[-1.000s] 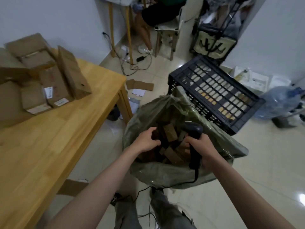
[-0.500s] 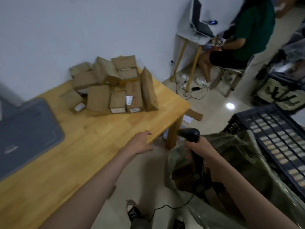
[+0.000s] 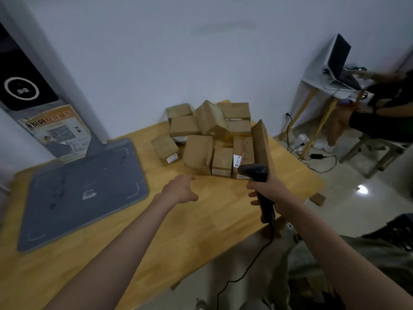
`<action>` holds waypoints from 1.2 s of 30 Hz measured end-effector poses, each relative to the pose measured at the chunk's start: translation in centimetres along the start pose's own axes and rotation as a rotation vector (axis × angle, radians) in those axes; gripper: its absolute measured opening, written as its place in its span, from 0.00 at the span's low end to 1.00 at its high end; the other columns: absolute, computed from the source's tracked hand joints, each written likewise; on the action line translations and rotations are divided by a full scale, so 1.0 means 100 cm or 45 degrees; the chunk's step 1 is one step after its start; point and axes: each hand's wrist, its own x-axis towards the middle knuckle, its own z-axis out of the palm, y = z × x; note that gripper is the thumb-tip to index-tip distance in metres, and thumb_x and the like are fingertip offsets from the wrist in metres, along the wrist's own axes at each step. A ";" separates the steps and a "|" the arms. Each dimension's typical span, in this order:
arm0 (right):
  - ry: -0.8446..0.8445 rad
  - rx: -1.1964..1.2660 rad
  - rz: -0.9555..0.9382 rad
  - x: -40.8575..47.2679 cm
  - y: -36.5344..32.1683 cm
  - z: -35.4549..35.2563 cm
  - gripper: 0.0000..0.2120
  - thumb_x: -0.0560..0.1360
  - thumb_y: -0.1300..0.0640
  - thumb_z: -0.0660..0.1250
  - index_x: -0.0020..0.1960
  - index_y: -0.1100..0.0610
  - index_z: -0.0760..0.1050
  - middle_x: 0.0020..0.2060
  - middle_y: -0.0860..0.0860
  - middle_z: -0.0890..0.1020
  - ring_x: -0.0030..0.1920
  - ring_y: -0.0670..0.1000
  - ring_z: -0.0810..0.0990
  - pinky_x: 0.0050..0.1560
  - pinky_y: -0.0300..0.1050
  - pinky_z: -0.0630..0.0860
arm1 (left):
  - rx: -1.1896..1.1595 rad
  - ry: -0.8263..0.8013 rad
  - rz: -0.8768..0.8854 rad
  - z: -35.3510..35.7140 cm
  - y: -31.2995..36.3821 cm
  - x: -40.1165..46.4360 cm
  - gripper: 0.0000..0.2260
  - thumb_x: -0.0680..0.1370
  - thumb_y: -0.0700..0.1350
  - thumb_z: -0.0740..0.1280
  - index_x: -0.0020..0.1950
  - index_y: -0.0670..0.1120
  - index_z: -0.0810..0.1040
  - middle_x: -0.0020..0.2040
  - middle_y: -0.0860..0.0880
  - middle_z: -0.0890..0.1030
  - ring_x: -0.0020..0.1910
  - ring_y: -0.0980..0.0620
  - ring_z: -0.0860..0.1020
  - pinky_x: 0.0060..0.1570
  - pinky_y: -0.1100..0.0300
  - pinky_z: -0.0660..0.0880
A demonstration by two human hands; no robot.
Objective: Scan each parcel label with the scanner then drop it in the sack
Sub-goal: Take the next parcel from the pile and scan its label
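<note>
A wooden table [image 3: 201,220] bears a heap of cardboard parcels [image 3: 210,137] at its far end, beside a grey mat [image 3: 78,193].

pale wall [image 3: 156,52] from ten to one o'clock; wooden table [image 3: 201,220] at centre; glossy floor [image 3: 357,198] and white desk [image 3: 317,81] at three.
</note>
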 end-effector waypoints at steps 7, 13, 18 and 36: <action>-0.106 0.007 -0.052 0.054 -0.033 0.039 0.14 0.78 0.62 0.71 0.62 0.57 0.76 0.56 0.59 0.81 0.55 0.58 0.82 0.46 0.51 0.84 | -0.076 0.021 -0.079 -0.017 -0.039 0.040 0.34 0.72 0.52 0.74 0.76 0.52 0.65 0.72 0.47 0.70 0.68 0.47 0.73 0.57 0.52 0.75; -0.225 0.056 -0.020 0.116 -0.051 0.059 0.15 0.79 0.62 0.69 0.65 0.56 0.74 0.56 0.58 0.80 0.58 0.59 0.81 0.55 0.56 0.83 | -0.141 -0.038 -0.164 -0.021 -0.050 0.088 0.33 0.72 0.53 0.74 0.75 0.52 0.66 0.71 0.46 0.70 0.67 0.46 0.73 0.58 0.52 0.74; -0.285 0.113 0.078 0.170 -0.063 0.069 0.16 0.80 0.63 0.68 0.66 0.57 0.73 0.57 0.59 0.80 0.60 0.60 0.79 0.58 0.60 0.81 | -0.323 -0.088 -0.233 -0.033 -0.044 0.140 0.31 0.73 0.50 0.74 0.74 0.51 0.68 0.71 0.45 0.71 0.63 0.45 0.76 0.58 0.53 0.76; -0.401 0.142 0.321 0.283 -0.048 0.101 0.18 0.76 0.59 0.74 0.64 0.56 0.76 0.51 0.59 0.79 0.51 0.59 0.79 0.55 0.53 0.79 | -1.054 -0.136 -0.549 -0.007 -0.049 0.241 0.40 0.75 0.49 0.74 0.80 0.46 0.55 0.76 0.48 0.65 0.65 0.50 0.70 0.56 0.59 0.67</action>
